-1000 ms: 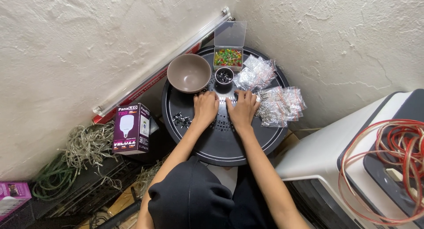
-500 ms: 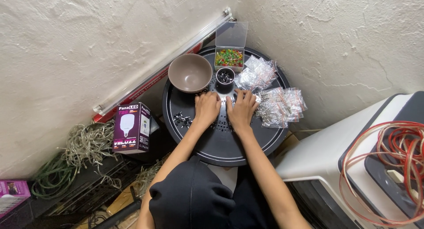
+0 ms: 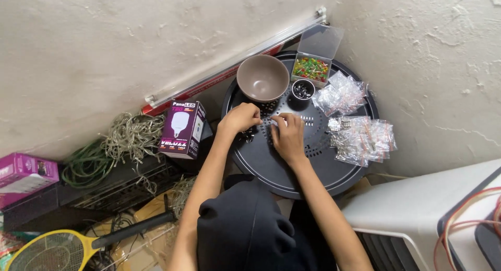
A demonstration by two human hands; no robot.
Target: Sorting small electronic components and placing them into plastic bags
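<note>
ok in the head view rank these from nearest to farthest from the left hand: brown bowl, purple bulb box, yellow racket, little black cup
Measured from the left hand, on the round black tray:
1. Brown bowl, just above the hand on the tray's far edge.
2. Little black cup and purple bulb box: too close to call, cup up right, box left, off the tray.
3. Yellow racket, far down left on the floor.

So the work surface I'm looking down at is a round black tray (image 3: 313, 174) with perforated slots, tucked into the wall corner. Sitting on it: an empty brown bowl (image 3: 262, 78) at the back, a tiny black cup (image 3: 302, 90) just beside it, an open clear box of colourful bits (image 3: 311, 69), and clear little bags (image 3: 360, 135) piled along the right edge. Both my hands rest mid-tray.
</note>
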